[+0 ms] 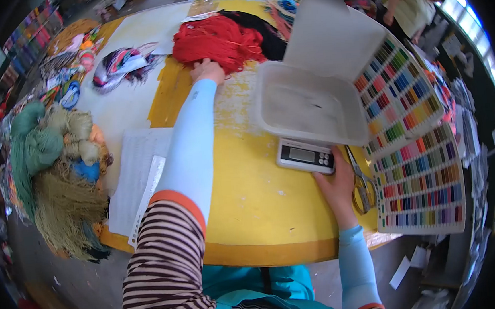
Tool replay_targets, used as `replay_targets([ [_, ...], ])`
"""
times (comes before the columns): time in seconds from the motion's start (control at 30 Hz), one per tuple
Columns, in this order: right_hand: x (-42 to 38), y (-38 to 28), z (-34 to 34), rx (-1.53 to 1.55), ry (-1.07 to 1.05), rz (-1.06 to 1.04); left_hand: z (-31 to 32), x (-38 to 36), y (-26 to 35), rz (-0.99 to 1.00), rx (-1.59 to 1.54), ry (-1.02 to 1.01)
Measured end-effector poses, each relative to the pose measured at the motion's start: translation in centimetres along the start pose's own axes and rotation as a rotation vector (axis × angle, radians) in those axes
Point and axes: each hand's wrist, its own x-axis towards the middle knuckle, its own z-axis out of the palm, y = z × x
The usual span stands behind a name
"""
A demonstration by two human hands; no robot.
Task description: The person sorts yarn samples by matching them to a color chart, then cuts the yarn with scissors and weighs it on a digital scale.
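Note:
My left hand [208,71] reaches across the yellow table to the near edge of a heap of red yarn [216,39]. Its fingers are curled into the strands, and their tips are partly hidden. A bundle of black yarn [271,35] lies against the red heap. At the near right, my right hand [338,189] holds the corner of a digital scale [304,155], thumb at the front and fingers along the right side. On the scale sits a clear plastic box [312,101] with its lid up; a small dark speck shows inside. Scissors [363,189] lie just right of that hand.
Colour sample cards [419,182] stand along the right edge. Paper sheets [136,168] lie at the left, beside green and beige yarn hanks [60,185]. A multicoloured yarn bundle [124,68] rests farther back. Another person [415,8] stands at the far right.

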Motion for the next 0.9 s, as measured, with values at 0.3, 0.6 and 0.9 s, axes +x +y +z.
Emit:
replay_targets([
  [0.3, -0.3, 0.1, 0.6, 0.144, 0.003, 0.050, -3.1, -7.8, -6.7, 0.370, -0.481, 0.329],
  [0.6, -1.2, 2.3, 0.9, 0.405, 0.024, 0.074, -18.1, -28.5, -25.5, 0.053, 0.071, 0.902],
  [0.9, -1.2, 3.1, 1.3, 0.360, 0.095, 0.059, -18.8, -30.3, -47.9, -0.474, -0.372, 0.675],
])
